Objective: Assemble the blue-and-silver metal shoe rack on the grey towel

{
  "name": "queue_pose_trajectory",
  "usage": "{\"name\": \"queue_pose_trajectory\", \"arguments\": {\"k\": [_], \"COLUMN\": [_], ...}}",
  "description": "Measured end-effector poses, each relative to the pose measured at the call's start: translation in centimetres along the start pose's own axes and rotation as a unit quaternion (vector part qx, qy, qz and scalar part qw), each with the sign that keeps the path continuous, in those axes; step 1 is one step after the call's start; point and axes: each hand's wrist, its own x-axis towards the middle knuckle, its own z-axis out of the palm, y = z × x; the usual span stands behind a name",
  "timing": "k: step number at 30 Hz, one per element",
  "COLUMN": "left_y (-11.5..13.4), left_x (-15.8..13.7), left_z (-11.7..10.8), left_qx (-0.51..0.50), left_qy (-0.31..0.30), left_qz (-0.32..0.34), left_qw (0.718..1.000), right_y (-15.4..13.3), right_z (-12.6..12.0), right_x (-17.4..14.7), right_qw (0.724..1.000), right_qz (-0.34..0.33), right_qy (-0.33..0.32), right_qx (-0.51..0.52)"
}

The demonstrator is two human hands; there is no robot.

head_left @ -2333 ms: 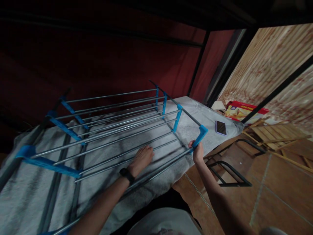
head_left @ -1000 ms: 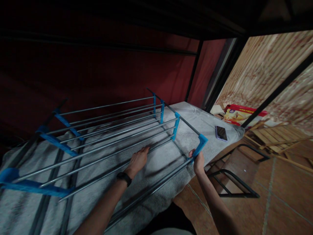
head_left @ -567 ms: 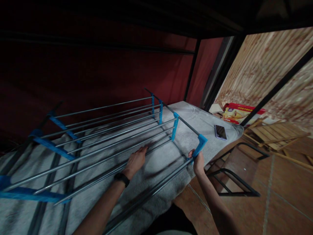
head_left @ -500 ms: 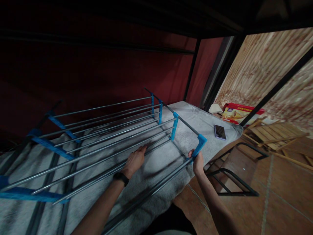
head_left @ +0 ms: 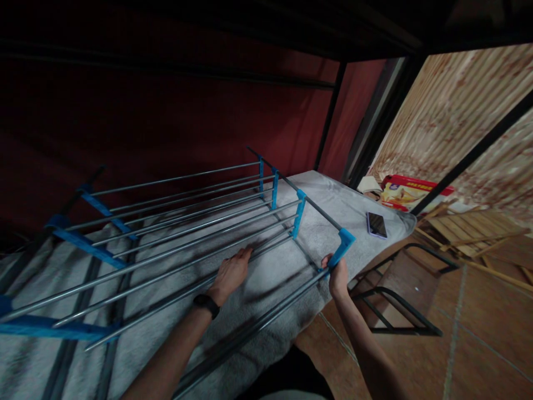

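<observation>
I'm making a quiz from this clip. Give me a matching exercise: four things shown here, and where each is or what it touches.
Things:
1. left hand
2. right hand
3. phone
4. red box

Places:
A. flat on the grey blanket, near its corner
B. on the floor beyond the blanket
C. grips the rack's blue corner piece
D. rests on the metal rods

Pairs: 1-D, 2-C, 3-A, 4-B

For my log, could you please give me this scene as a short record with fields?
left hand: flat on a metal rod of the rack, wrist in a black band
right hand: grip shut on the blue corner bracket
rack: lies on a grey blanket
phone: on the blanket, apart from the rack
floor: tiles, black frame
</observation>
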Motion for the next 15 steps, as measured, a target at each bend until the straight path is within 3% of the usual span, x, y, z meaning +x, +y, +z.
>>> {"name": "queue_pose_trajectory", "arguments": {"k": [15], "left_y": [0.55], "left_x": [-0.17], "left_z": [0.58], "left_qx": [-0.037], "left_qy": [0.001], "left_qz": [-0.007], "left_qw": [0.999], "right_y": [0.36], "right_z": [-0.11], "right_x": [0.13], "right_qw": [1.000], "right_qz": [-0.010], "right_qy": [-0.002], "right_qx": [-0.004]}}
